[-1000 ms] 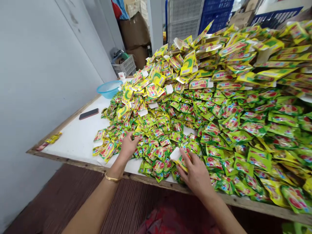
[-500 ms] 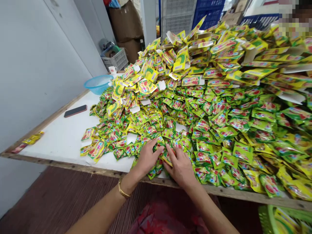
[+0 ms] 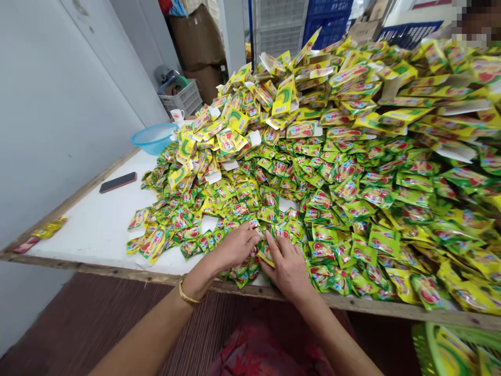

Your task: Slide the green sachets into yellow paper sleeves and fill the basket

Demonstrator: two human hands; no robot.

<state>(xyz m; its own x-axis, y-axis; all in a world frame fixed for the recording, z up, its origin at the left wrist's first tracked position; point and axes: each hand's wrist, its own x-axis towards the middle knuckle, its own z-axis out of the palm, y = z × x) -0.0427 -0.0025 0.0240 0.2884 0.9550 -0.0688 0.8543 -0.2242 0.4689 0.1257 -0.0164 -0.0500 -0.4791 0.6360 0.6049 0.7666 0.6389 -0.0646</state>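
Near the table's front edge, my left hand (image 3: 238,245) has its thumb and fingers pinched together at a small green packet (image 3: 255,224), partly covered by the fingers. My right hand (image 3: 288,266), just beside it, is curled over a small yellow box (image 3: 265,255), most of which the fingers hide. Around both hands lie many green, shiny packets (image 3: 323,250) with red fruit pictures. Behind them rises a heap of flat yellow boxes (image 3: 284,99), several with white end flaps standing open.
A dark phone (image 3: 118,182) and a blue plastic basin (image 3: 152,140) are on the left of the white table (image 3: 94,230). A yellow wrapper (image 3: 50,228) lies at the left corner. Below the front edge at right is a green basket (image 3: 425,347). Crates (image 3: 279,26) stand behind.
My left hand's fingers have closed from a spread position into a pinch, and its wrist has shifted slightly left. My right hand stays at the yellow box. The view has moved a little.
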